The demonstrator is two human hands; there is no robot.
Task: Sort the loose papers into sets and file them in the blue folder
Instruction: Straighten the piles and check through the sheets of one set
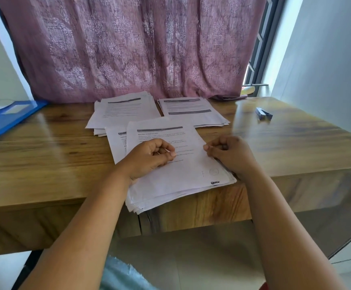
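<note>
A patterned mauve curtain (132, 47) is hung behind a wooden desk (285, 143). An open blue folder (9, 118) is laid at the desk's far left edge. Two sorted stacks of printed sheets, a left stack (124, 110) and a right stack (193, 110), are set side by side near the curtain. The near stack (180, 174) overhangs the front edge. On it the left hand (149, 156) is rested with fingers curled, nothing clearly held; its right edge is pinched by the right hand (229, 152). A small dark stapler (264, 114) is placed far right.
</note>
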